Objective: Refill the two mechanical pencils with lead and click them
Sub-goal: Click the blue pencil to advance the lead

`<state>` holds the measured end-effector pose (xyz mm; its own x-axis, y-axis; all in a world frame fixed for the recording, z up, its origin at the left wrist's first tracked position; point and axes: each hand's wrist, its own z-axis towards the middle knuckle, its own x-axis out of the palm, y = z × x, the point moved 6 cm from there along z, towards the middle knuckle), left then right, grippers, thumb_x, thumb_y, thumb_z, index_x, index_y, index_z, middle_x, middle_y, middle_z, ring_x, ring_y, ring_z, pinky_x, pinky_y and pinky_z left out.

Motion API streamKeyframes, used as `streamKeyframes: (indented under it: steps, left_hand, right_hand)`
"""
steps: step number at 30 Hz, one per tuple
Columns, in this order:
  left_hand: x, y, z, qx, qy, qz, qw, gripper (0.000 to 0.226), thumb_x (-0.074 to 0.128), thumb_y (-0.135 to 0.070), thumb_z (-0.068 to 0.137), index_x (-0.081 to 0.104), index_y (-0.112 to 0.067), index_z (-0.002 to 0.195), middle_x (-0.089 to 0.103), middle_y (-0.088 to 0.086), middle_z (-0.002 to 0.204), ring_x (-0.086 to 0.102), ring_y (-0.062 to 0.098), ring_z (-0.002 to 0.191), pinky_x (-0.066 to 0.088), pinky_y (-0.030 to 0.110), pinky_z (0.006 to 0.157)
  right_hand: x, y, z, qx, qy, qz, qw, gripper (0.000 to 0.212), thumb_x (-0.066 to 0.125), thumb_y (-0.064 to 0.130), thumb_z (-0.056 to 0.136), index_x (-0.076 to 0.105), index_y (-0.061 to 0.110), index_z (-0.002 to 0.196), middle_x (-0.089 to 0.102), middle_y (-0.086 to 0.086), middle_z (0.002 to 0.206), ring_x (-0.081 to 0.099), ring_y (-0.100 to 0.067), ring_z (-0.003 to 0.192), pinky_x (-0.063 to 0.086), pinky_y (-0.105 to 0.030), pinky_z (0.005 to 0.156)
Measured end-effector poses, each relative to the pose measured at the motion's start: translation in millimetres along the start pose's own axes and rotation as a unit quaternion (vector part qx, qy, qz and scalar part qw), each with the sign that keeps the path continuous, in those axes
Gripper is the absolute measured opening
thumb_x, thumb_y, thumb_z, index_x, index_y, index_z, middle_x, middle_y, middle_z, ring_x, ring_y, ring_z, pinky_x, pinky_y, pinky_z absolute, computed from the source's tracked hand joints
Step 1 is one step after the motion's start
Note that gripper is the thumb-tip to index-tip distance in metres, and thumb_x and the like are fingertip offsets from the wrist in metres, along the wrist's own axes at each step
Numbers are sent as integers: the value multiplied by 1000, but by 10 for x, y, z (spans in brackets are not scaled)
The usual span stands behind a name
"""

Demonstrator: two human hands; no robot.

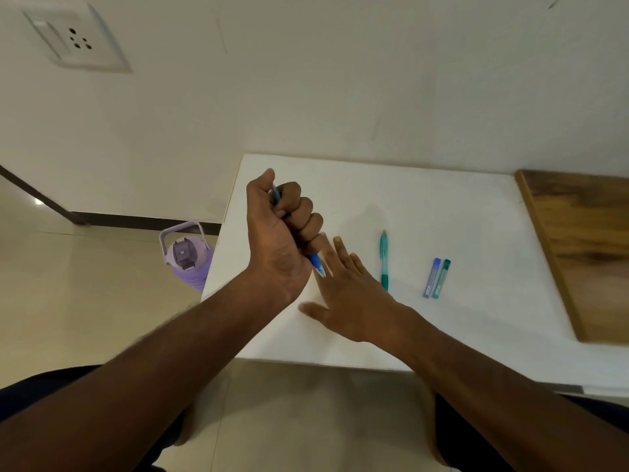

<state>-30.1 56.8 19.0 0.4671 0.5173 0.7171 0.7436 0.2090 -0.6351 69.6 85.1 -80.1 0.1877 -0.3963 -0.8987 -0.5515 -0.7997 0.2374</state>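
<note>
My left hand [282,229] grips a blue mechanical pencil [316,264] in a fist above the white table [459,212], thumb up near its top end, tip pointing down and right. My right hand [347,298] lies flat with straight fingers just under the pencil's tip, touching or nearly touching it. A green mechanical pencil [384,260] lies on the table to the right of that hand. Further right, a blue lead case [431,277] and a green lead case [441,278] lie side by side.
A wooden board [589,247] covers the table's right end. A purple water bottle [188,257] stands on the floor by the table's left edge. A wall with a socket [76,39] rises behind the table. My knees are below the table's front edge.
</note>
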Motion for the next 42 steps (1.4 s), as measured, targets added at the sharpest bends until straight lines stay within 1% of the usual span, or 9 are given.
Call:
streamKeyframes:
  steps: [4, 9, 18, 22, 25, 29, 35, 39, 42]
  left_hand:
    - [78, -45, 2, -5, 32, -20, 999, 63, 29, -50, 106, 33, -25, 48, 26, -11, 41, 14, 7, 41, 22, 16, 39]
    - [97, -53, 21, -11, 36, 1, 999, 60, 27, -45, 105, 32, -26, 48, 26, -11, 41, 9, 10, 46, 20, 16, 40]
    - [218, -21, -98, -23, 67, 12, 997, 61, 25, -44, 107, 33, -25, 50, 19, -10, 45, 8, 9, 46, 13, 18, 44]
    - [257, -39, -137, -31, 78, 6, 996, 64, 24, -45, 108, 35, -25, 48, 27, -12, 40, 12, 5, 41, 16, 15, 43]
    - [290, -41, -153, -26, 89, 15, 996, 66, 23, -42, 109, 37, -25, 47, 29, -12, 40, 20, 2, 36, 20, 14, 41]
    - [305, -14, -165, -40, 89, 11, 995, 67, 24, -44, 110, 37, -25, 46, 29, -12, 40, 14, 4, 39, 20, 13, 41]
    - [355, -45, -188, -44, 101, 8, 994, 66, 24, -48, 110, 32, -27, 48, 15, -9, 48, 9, 9, 43, 18, 14, 42]
    - [336, -78, -219, -31, 95, 42, 994, 67, 24, -42, 110, 36, -27, 46, 28, -13, 40, 19, 2, 35, 23, 12, 40]
    - [331, -93, -235, -30, 105, 26, 994, 68, 25, -47, 111, 36, -27, 47, 29, -13, 39, 13, 5, 38, 23, 11, 39]
  right_hand:
    - [80, -21, 108, 38, -82, -3, 996, 96, 15, 82, 92, -7, 25, 167, -20, -8, 175, -16, -33, 162, 5, -54, 132]
    - [228, -24, 172, 61, -142, -8, 988, 96, 11, 87, 93, 14, 28, 168, 3, -10, 177, 1, -35, 164, 12, -58, 130]
    - [233, -35, 163, 55, -147, -40, 987, 100, 3, 88, 88, 4, 29, 169, -4, -7, 178, -6, -32, 164, 7, -57, 130]
    - [221, -17, 151, 53, -139, -44, 988, 100, 0, 88, 87, 2, 30, 168, -3, -5, 178, -5, -31, 164, 6, -56, 130]
    - [210, -21, 142, 53, -136, -49, 988, 99, 3, 88, 88, 3, 29, 168, 1, -3, 178, -1, -29, 164, 4, -55, 130]
    - [214, -20, 134, 52, -141, -40, 988, 101, 7, 88, 87, 4, 29, 169, 4, -1, 178, 2, -28, 164, 4, -54, 130]
    - [229, -28, 147, 52, -146, -37, 987, 98, 7, 89, 88, 7, 32, 168, 6, 0, 178, 5, -27, 164, 5, -54, 130]
    - [217, -24, 132, 52, -157, -25, 986, 100, 5, 88, 87, 13, 30, 168, 9, -2, 178, 9, -29, 164, 6, -55, 130]
    - [195, -11, 120, 43, -166, -19, 985, 97, 10, 87, 90, 16, 29, 168, 11, -5, 177, 10, -30, 164, 9, -56, 130]
